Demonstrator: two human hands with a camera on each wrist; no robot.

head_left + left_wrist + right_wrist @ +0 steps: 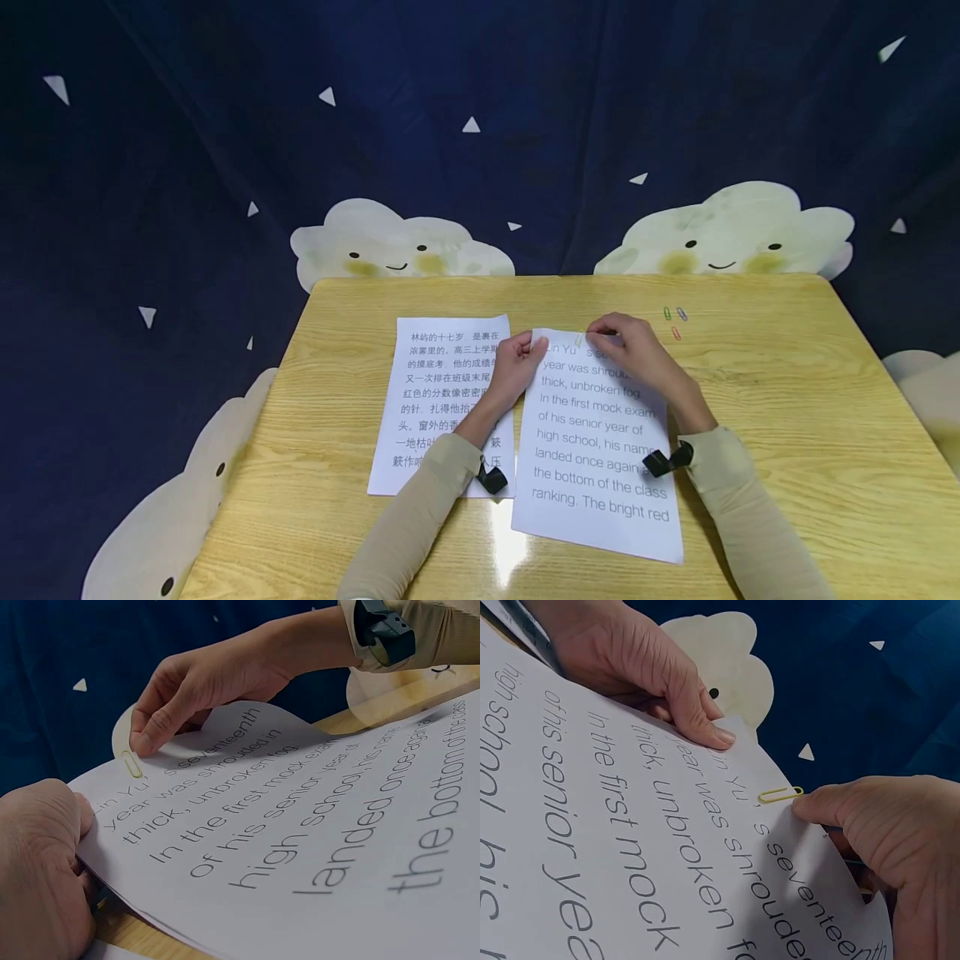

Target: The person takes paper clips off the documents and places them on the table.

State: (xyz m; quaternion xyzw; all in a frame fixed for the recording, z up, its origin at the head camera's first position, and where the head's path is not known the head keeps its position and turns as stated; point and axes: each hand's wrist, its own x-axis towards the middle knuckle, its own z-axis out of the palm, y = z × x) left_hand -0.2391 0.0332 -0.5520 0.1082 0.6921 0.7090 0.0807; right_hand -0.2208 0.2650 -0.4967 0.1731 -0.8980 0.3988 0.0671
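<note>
**Yellow clip sits on the top edge of the English sheets**

We see the English printed sheets (600, 450) lying on the wooden worktop (787, 417), their top edge lifted a little off the wood. A yellow paper clip (780, 795) is seated on that top edge, near the upper left corner. Our left hand (517, 367) pinches the corner of the sheets, thumb on top just left of the clip. Our right hand (626, 346) grips the top edge just to the right of the clip, with the thumb tip touching the clip's outer end and the fingers curled beneath the paper.

To the left, partly under our left forearm, a Chinese printed sheet (442, 400) lies flat on the worktop, its right edge overlapped by the English sheets. Three loose paper clips (675, 321) lie on the bare wood near the right hand. Behind the worktop hangs a dark blue backdrop with smiling clouds (735, 233).
</note>
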